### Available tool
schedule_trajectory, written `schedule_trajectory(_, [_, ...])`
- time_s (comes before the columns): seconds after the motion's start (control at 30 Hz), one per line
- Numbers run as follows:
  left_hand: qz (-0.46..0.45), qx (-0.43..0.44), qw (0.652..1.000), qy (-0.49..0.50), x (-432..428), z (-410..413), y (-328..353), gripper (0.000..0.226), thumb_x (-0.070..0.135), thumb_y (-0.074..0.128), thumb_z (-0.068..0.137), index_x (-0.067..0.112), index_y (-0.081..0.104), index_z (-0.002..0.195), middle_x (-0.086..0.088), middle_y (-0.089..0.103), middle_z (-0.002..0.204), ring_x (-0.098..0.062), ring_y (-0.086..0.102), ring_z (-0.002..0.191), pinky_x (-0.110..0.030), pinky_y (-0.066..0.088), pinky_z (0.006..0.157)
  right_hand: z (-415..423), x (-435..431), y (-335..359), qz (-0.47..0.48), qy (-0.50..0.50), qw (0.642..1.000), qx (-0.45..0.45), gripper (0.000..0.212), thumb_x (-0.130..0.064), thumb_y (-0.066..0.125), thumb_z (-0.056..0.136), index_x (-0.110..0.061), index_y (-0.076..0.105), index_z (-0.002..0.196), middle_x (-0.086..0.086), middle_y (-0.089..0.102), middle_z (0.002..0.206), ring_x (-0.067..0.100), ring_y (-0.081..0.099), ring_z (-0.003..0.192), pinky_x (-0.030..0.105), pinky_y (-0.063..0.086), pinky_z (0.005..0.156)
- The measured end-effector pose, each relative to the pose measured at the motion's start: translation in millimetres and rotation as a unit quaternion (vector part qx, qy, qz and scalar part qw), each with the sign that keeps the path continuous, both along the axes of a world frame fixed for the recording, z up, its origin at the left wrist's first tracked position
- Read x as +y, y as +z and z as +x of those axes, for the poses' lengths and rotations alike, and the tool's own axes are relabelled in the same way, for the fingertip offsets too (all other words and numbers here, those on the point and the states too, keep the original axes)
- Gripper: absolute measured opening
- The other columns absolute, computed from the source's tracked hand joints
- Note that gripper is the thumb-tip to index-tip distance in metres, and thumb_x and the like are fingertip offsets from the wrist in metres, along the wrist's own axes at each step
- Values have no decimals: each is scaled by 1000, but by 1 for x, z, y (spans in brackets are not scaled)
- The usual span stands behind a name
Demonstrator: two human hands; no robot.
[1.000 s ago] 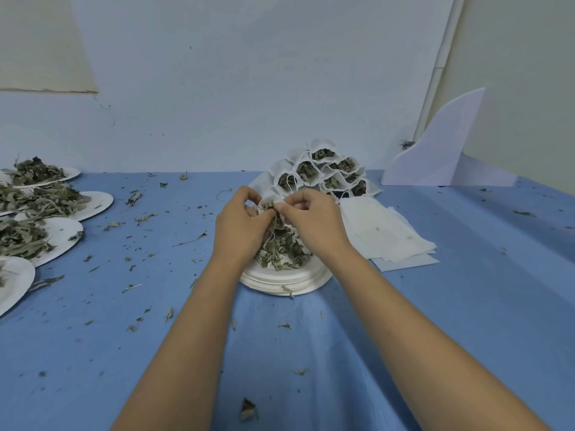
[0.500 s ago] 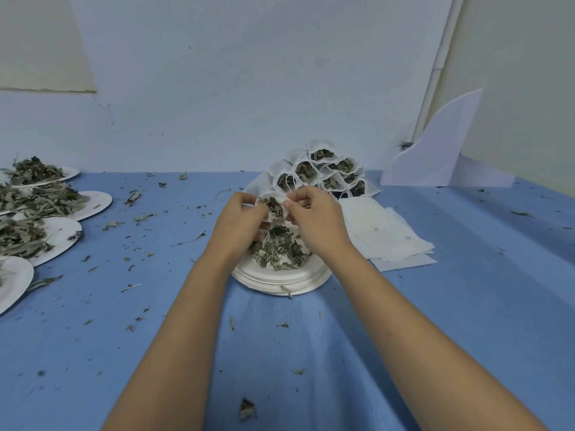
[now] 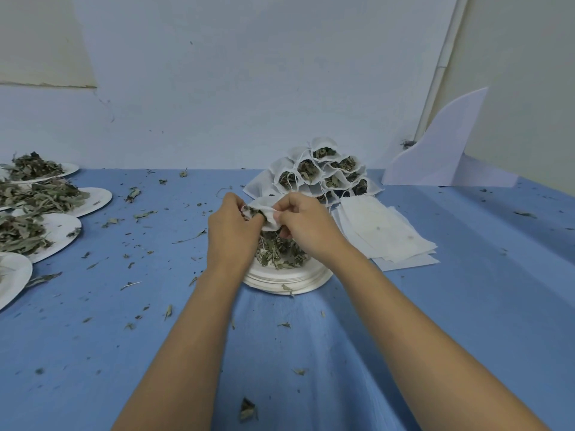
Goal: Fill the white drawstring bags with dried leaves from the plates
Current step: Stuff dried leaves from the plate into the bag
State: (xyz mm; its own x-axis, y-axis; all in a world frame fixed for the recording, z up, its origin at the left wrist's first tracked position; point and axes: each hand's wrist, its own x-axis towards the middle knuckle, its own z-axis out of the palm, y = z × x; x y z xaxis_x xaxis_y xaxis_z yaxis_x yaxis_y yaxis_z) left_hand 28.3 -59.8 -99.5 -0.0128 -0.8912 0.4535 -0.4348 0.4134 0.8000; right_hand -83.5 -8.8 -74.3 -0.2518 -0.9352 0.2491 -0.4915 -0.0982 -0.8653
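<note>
A small white drawstring bag (image 3: 267,210) with dried leaves showing in its mouth is held above a stack of white paper plates (image 3: 286,276). My left hand (image 3: 231,231) grips the bag's left side and my right hand (image 3: 303,227) pinches its right edge. A heap of dried leaves (image 3: 280,251) lies on the top plate, partly hidden by both hands. Behind them stands a pile of filled bags (image 3: 320,172) with open mouths. Flat empty bags (image 3: 382,234) lie to the right.
Several paper plates heaped with dried leaves (image 3: 40,197) line the left edge of the blue table (image 3: 466,306). Leaf crumbs are scattered over the cloth. A white folded board (image 3: 441,150) stands at the back right against the wall.
Both hands have lifted the bag a little off the leaf heap, and its mouth has tilted toward the left hand. The arms stay in place.
</note>
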Motion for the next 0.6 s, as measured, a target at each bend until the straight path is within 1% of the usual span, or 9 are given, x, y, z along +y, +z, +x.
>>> schedule_trajectory(0.1, [33, 8, 999, 33, -1, -1, 1, 14, 13, 60, 82, 11, 47, 87, 4, 48, 67, -5, 39, 56, -13, 34, 45, 3, 1, 0, 1, -1, 1000, 16, 22, -8, 54, 89, -25, 56, 75, -5, 60, 72, 8, 57, 57, 27, 48, 63])
schedule_trajectory(0.17, [55, 24, 998, 23, -1, -2, 4, 16, 16, 62, 83, 11, 48, 88, 6, 48, 69, -3, 41, 59, -8, 36, 49, 4, 1, -1, -12, -15, 1000, -2, 19, -8, 52, 92, -22, 56, 80, -4, 60, 68, 7, 58, 56, 34, 52, 68])
schedule_trajectory(0.23, [89, 50, 994, -22, -1, -3, 8, 17, 19, 65, 84, 14, 51, 91, 6, 52, 73, -8, 52, 67, -5, 40, 57, 3, 1, -1, -42, -46, 998, -32, 13, -7, 49, 95, -18, 54, 89, -5, 58, 69, 9, 60, 60, 39, 55, 74])
schedule_trajectory(0.27, [110, 63, 991, -45, -1, -3, 9, 15, 19, 64, 84, 15, 53, 93, 5, 54, 75, -14, 57, 71, -14, 47, 67, 2, 2, -1, -57, -65, 995, -41, 12, -6, 48, 96, -16, 54, 95, -5, 57, 71, 12, 62, 66, 41, 56, 78])
schedule_trajectory(0.3, [121, 67, 989, -59, 0, -3, 11, 12, 17, 63, 85, 17, 54, 93, 5, 55, 75, -16, 59, 73, -24, 49, 68, 1, 2, -1, -69, -84, 993, -43, 12, -6, 47, 96, -15, 54, 99, -6, 56, 74, 15, 64, 71, 41, 55, 80])
schedule_trajectory(0.37, [114, 47, 990, -66, 1, -2, 12, 12, 13, 60, 84, 21, 57, 92, 6, 56, 72, -10, 55, 65, -21, 41, 57, -2, 3, -1, -86, -117, 989, -29, 15, -5, 47, 95, -15, 55, 103, -5, 57, 75, 20, 66, 79, 38, 55, 79])
schedule_trajectory(0.43, [94, 28, 993, -67, 3, -1, 13, 15, 12, 59, 83, 24, 60, 90, 6, 58, 71, -5, 52, 60, -16, 35, 51, -4, 3, -2, -94, -141, 985, 9, 17, -6, 48, 95, -15, 58, 105, -2, 61, 79, 20, 66, 82, 28, 52, 71])
schedule_trajectory(0.53, [55, 18, 997, -41, 4, -1, 14, 11, 16, 63, 82, 24, 64, 90, 8, 57, 66, -3, 51, 58, -10, 34, 47, -4, 3, -4, -108, -149, 981, 68, 23, -11, 53, 90, -14, 60, 112, 0, 63, 94, 14, 61, 84, 23, 46, 72])
schedule_trajectory(0.6, [37, 2, 999, -18, 5, -1, 14, 7, 25, 65, 84, 23, 67, 90, 10, 55, 65, -5, 51, 58, -16, 35, 50, -2, 2, -5, -109, -130, 981, 88, 31, -21, 60, 85, -18, 60, 116, -4, 59, 101, 9, 55, 85, 23, 44, 73])
